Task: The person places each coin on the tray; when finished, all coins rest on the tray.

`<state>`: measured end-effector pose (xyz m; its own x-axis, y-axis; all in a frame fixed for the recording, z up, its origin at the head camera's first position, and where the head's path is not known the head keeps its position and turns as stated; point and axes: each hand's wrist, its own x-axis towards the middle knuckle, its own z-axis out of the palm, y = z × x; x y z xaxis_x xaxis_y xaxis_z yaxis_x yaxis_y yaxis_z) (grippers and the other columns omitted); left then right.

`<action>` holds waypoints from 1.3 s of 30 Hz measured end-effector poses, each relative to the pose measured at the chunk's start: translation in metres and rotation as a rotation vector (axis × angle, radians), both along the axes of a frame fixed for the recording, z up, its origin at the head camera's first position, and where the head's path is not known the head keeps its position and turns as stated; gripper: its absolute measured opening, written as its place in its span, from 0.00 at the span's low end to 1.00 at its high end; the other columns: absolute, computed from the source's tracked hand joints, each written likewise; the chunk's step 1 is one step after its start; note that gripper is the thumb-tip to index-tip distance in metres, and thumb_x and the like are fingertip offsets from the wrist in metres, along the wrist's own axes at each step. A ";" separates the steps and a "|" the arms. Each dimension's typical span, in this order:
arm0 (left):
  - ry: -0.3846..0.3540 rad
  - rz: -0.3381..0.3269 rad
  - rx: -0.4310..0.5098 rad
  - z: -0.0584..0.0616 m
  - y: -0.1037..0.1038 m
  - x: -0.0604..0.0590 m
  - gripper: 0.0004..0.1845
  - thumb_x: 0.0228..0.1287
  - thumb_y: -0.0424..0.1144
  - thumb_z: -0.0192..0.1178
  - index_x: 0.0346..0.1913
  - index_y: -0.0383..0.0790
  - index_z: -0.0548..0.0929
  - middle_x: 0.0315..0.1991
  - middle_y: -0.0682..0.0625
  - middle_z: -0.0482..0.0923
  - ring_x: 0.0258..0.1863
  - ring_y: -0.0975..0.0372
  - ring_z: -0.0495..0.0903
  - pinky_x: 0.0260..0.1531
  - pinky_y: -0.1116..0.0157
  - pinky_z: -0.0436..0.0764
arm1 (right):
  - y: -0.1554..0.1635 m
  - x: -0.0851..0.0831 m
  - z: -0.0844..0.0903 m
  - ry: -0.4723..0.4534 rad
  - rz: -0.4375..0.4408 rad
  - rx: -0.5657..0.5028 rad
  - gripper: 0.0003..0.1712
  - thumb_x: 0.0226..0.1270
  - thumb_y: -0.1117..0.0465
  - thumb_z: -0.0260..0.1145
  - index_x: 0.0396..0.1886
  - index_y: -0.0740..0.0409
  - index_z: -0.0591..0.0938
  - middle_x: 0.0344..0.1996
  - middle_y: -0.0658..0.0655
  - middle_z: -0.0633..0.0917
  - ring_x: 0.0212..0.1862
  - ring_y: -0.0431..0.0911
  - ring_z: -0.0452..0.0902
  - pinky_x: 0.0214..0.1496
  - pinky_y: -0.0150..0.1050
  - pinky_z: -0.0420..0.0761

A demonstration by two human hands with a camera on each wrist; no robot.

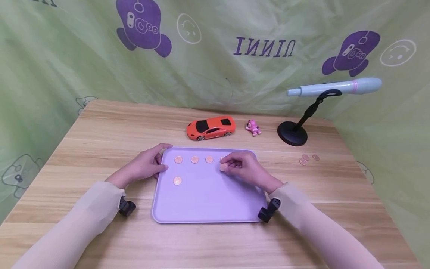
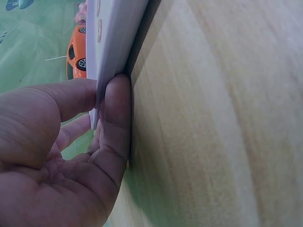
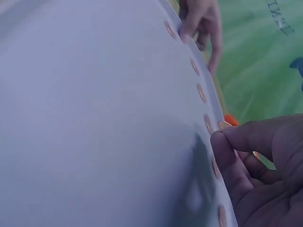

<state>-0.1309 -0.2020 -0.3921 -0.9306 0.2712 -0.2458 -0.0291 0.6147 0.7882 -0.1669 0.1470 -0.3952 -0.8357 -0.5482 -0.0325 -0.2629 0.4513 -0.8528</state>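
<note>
A lavender tray (image 1: 205,201) lies on the wooden table. A row of three copper coins (image 1: 194,160) runs along its far side, and one more coin (image 1: 177,181) lies nearer on the left. My left hand (image 1: 162,158) grips the tray's left edge; in the left wrist view the thumb and a finger of my left hand (image 2: 102,92) pinch the rim of the tray (image 2: 113,38). My right hand (image 1: 226,164) pinches a coin (image 1: 223,167) just right of the row, low over the tray. In the right wrist view that pinched coin (image 3: 224,125) shows between my right hand's (image 3: 221,134) fingertips.
Three loose coins (image 1: 306,159) lie on the table right of the tray. Behind the tray stand an orange toy car (image 1: 210,127), a small pink toy (image 1: 253,127) and a black stand (image 1: 292,133) holding a pale microphone (image 1: 336,87). A green cloth hangs behind the table.
</note>
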 end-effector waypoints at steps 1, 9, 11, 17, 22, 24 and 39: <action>0.002 -0.001 -0.001 0.000 0.000 0.000 0.37 0.71 0.28 0.62 0.80 0.37 0.61 0.36 0.42 0.72 0.29 0.59 0.79 0.28 0.66 0.88 | -0.006 0.001 -0.001 -0.003 0.014 -0.005 0.13 0.66 0.71 0.73 0.50 0.65 0.89 0.41 0.62 0.91 0.41 0.40 0.85 0.44 0.27 0.87; 0.010 -0.002 0.002 0.002 -0.002 0.000 0.37 0.71 0.27 0.62 0.79 0.37 0.62 0.37 0.42 0.72 0.30 0.59 0.79 0.28 0.66 0.88 | -0.052 0.011 -0.005 -0.002 0.149 0.033 0.10 0.68 0.71 0.71 0.48 0.63 0.89 0.40 0.58 0.90 0.40 0.37 0.83 0.47 0.27 0.86; 0.013 -0.006 0.005 0.003 -0.002 0.001 0.37 0.71 0.27 0.63 0.79 0.37 0.61 0.37 0.42 0.72 0.29 0.59 0.79 0.28 0.66 0.88 | -0.059 0.013 -0.005 0.014 0.174 0.046 0.10 0.68 0.71 0.71 0.47 0.62 0.89 0.40 0.57 0.90 0.40 0.36 0.82 0.47 0.27 0.86; 0.010 -0.003 0.011 0.003 -0.001 0.002 0.37 0.71 0.28 0.63 0.79 0.37 0.61 0.36 0.43 0.72 0.29 0.60 0.79 0.27 0.66 0.88 | -0.070 0.020 -0.005 0.025 0.211 0.041 0.08 0.69 0.72 0.70 0.44 0.61 0.90 0.37 0.56 0.90 0.38 0.34 0.81 0.45 0.27 0.84; 0.013 -0.005 0.014 0.003 0.000 0.002 0.38 0.71 0.28 0.63 0.80 0.36 0.61 0.36 0.43 0.72 0.29 0.60 0.78 0.27 0.66 0.87 | -0.072 0.025 -0.002 0.061 0.214 0.064 0.06 0.69 0.69 0.71 0.44 0.60 0.90 0.38 0.55 0.91 0.38 0.34 0.79 0.45 0.26 0.83; 0.015 -0.005 0.012 0.003 0.000 0.003 0.38 0.71 0.28 0.63 0.80 0.36 0.61 0.36 0.43 0.72 0.29 0.60 0.78 0.26 0.65 0.87 | -0.073 0.026 -0.002 0.084 0.212 0.082 0.07 0.69 0.68 0.71 0.44 0.60 0.90 0.39 0.55 0.91 0.39 0.35 0.79 0.44 0.26 0.82; -0.001 0.003 0.007 0.000 0.000 0.001 0.37 0.71 0.28 0.62 0.80 0.38 0.61 0.37 0.42 0.72 0.30 0.59 0.78 0.28 0.65 0.87 | -0.078 0.026 -0.003 0.141 0.206 0.171 0.07 0.69 0.71 0.69 0.44 0.60 0.88 0.38 0.55 0.88 0.39 0.37 0.79 0.45 0.25 0.81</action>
<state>-0.1296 -0.2017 -0.3919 -0.9312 0.2699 -0.2451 -0.0320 0.6094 0.7922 -0.1408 0.0690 -0.3984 -0.7104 -0.7031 -0.0301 -0.4743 0.5099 -0.7177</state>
